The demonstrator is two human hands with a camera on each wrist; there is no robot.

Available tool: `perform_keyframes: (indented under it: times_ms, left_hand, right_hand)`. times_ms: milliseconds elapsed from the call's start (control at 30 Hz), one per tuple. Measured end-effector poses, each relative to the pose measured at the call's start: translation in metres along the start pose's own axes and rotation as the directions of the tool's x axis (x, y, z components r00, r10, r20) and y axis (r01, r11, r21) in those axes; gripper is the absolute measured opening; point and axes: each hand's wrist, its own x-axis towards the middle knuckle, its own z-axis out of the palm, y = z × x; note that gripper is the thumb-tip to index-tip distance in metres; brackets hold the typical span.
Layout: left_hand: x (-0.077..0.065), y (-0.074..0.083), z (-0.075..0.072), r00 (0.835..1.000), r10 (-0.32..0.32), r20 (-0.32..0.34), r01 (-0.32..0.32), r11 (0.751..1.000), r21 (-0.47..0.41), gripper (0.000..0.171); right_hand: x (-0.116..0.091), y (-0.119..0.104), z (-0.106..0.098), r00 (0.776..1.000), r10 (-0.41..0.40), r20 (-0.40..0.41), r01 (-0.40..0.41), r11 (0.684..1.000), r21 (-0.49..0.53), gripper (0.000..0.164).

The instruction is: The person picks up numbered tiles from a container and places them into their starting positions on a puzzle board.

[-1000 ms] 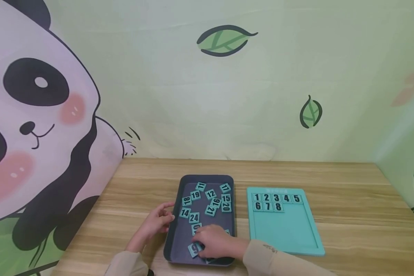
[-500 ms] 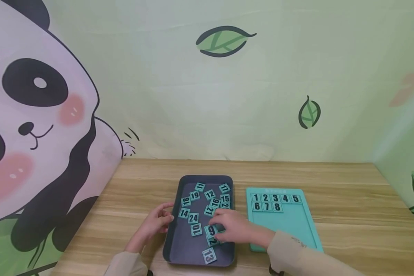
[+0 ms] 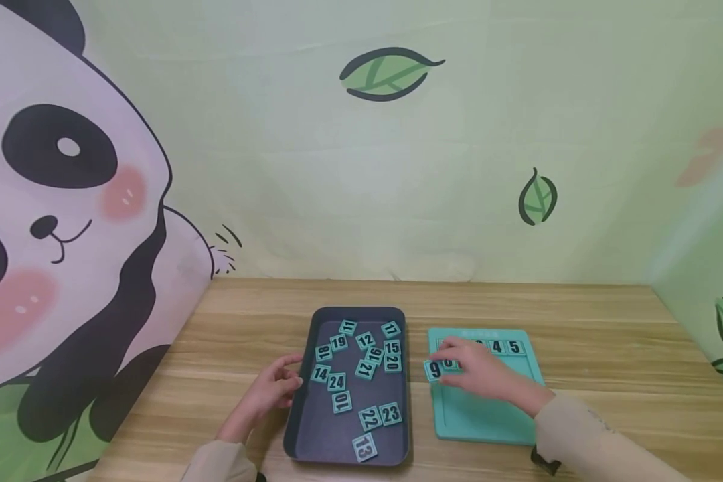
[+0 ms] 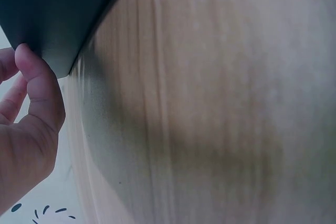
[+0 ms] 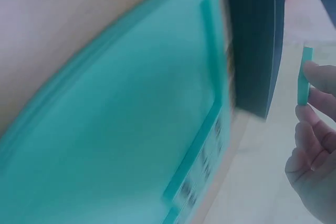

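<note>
One wooden table (image 3: 259, 304) carries a dark tray (image 3: 322, 435) and, to its right, a turquoise board (image 3: 482, 418). The right hand (image 3: 478, 370) is over the board, the nearer of the two; the left hand (image 3: 271, 386) touches the tray's left wall with loosely bent fingers. Right thumb and fingers pinch the tile 9 (image 3: 434, 371), which is seemingly raised at the board's left edge, to the left of the palm.

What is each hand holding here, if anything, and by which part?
The right hand pinches the number 9 tile near its right edge in the head view. The left hand just touches the outside of the tray.
</note>
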Motion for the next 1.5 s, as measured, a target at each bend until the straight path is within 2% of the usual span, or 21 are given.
perform_keyframes:
  times_ms: [300,633,967,1200,1500]
  left_hand:
    - [-0.002,0.002,0.001,1.000,0.005,-0.001,-0.005,1.000,0.001,0.043]
    - [-0.001,0.001,0.000,1.000,0.008,0.008,-0.008,1.000,0.003,0.043]
    - [0.000,0.000,0.000,1.000,0.010,0.003,-0.010,1.000,0.006,0.044]
    - [0.000,0.000,-0.001,1.000,0.020,0.012,-0.020,1.000,-0.002,0.044]
    - [0.000,0.001,0.000,1.000,0.023,0.010,-0.023,1.000,-0.004,0.044]
  right_hand:
    - [-0.025,0.045,-0.017,0.987,0.144,-0.065,-0.146,0.989,-0.017,0.031]
    - [-0.042,0.081,-0.014,0.975,0.201,-0.099,-0.209,0.975,-0.070,0.033]
    - [-0.053,0.091,-0.009,0.957,0.277,-0.090,-0.286,0.953,-0.097,0.033]
    - [-0.052,0.091,-0.003,0.939,0.335,-0.074,-0.342,0.931,-0.131,0.034]
    - [-0.050,0.090,0.001,0.932,0.350,-0.093,-0.361,0.918,-0.161,0.033]
